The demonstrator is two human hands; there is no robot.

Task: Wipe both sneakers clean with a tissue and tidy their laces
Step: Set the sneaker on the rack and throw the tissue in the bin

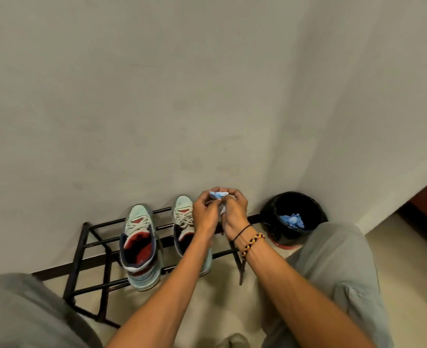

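Two hands, left hand and right hand, raised together, both pinching one crumpled blue tissue above two pale mint lace-up sneakers on one black metal rack, beside one black round bin holding one more blue wad.
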